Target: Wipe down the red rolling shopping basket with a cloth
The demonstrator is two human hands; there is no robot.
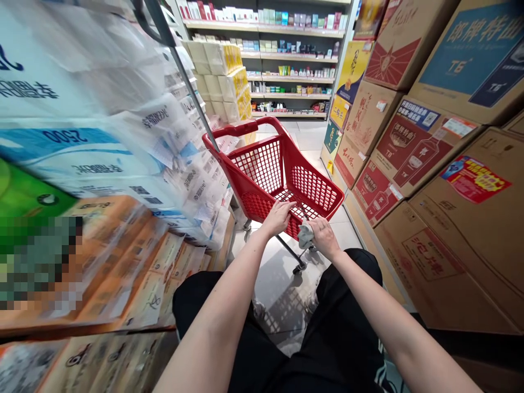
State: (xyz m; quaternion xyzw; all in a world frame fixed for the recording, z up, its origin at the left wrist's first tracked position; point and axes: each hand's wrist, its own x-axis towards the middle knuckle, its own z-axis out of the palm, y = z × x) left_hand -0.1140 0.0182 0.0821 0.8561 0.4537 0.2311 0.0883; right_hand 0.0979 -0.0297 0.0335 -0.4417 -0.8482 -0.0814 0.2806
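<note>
A red plastic shopping cart (262,164) lies tipped on its side on the aisle floor in front of me, its wheels towards me. My left hand (278,215) rests on the cart's red mesh base, fingers bent over the edge. My right hand (323,236) is closed round a crumpled grey cloth (305,236), pressed against the cart's underside near a wheel (298,267). My knees in black trousers show below.
Stacked packs of tissue paper (123,164) fill the shelves on the left. Brown cardboard cartons (429,164) are piled along the right. Shelves of small goods (286,54) close the far end of the narrow tiled aisle.
</note>
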